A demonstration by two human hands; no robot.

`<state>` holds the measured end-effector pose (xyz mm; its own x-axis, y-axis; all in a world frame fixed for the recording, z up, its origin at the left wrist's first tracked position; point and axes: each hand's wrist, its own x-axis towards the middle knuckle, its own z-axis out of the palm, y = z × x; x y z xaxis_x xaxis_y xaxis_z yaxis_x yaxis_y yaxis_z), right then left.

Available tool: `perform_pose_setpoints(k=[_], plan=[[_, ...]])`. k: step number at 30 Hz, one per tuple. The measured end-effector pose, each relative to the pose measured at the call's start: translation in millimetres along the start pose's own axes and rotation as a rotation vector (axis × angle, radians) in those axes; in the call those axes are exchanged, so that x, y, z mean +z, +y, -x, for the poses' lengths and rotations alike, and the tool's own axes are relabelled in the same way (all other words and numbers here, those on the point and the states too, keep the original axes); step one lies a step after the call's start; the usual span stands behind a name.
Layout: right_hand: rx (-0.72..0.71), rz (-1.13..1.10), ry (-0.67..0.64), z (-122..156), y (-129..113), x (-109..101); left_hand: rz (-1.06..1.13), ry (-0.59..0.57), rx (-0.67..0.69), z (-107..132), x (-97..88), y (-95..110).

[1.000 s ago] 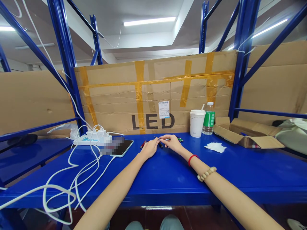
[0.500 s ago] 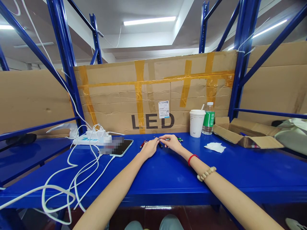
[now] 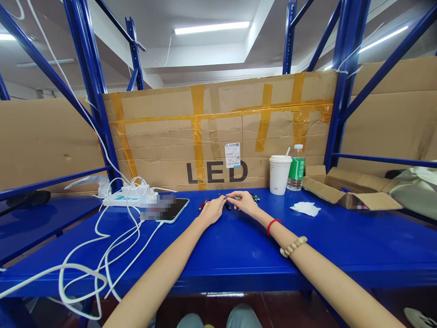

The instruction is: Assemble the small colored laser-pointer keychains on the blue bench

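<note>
On the blue tabletop (image 3: 239, 259), left hand (image 3: 212, 211) and right hand (image 3: 245, 203) pinch one pen (image 3: 228, 199) between their fingertips.

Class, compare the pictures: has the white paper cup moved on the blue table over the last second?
No. The white paper cup stands beside the green-labelled bottle exactly as before; only the camera shifted.

Along the table's (image 3: 239, 259) back edge we see a taped cardboard sheet (image 3: 218, 127) lettered LED. Toward the back right stand a lidded white paper cup (image 3: 279, 176) and, just beside it, a green-labelled water bottle (image 3: 297, 169). An open cardboard box (image 3: 346, 193) lies further right, with a white tissue (image 3: 305, 208) near it. At the back left we find a power strip (image 3: 127, 197), a dark-screened phone (image 3: 173, 209) beside it, and white cables (image 3: 102, 255) trailing over the front left edge.
</note>
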<state>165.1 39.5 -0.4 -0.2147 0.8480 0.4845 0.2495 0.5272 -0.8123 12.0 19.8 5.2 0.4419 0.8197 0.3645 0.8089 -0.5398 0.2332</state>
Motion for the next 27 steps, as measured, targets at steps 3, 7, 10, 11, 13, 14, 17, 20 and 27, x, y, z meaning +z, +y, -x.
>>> perform_pose_setpoints(k=[3,7,10,11,13,14,17,20,27], plan=[[-0.014,0.000,-0.002,-0.6,2.3,0.1,-0.005,-0.003,-0.004,0.3,-0.5,0.7],[-0.010,-0.002,-0.005,-0.9,2.8,0.0,-0.014,-0.002,0.000,-0.1,-0.1,0.7],[-0.001,-0.011,-0.004,-0.5,1.7,-0.5,-0.033,0.020,0.001,-0.7,1.0,-0.3],[-0.001,-0.014,-0.005,-0.3,1.4,-0.6,-0.039,0.030,0.001,-0.9,1.3,-0.6],[-0.003,-0.020,-0.007,-0.1,1.3,-0.8,-0.043,0.046,0.001,-1.0,1.4,-1.0],[-0.003,-0.022,-0.008,-0.1,1.4,-0.8,-0.044,0.050,-0.002,-0.9,1.3,-1.1],[-0.003,-0.024,-0.010,-0.2,1.3,-0.8,-0.046,0.042,-0.018,-0.5,0.6,-0.6],[-0.008,-0.018,-0.006,0.4,-0.1,-1.1,-0.051,0.031,-0.023,-0.3,-0.1,0.3],[-0.006,-0.032,-0.006,2.1,-3.2,-1.4,-0.060,-0.006,-0.036,0.9,-2.6,3.2]])
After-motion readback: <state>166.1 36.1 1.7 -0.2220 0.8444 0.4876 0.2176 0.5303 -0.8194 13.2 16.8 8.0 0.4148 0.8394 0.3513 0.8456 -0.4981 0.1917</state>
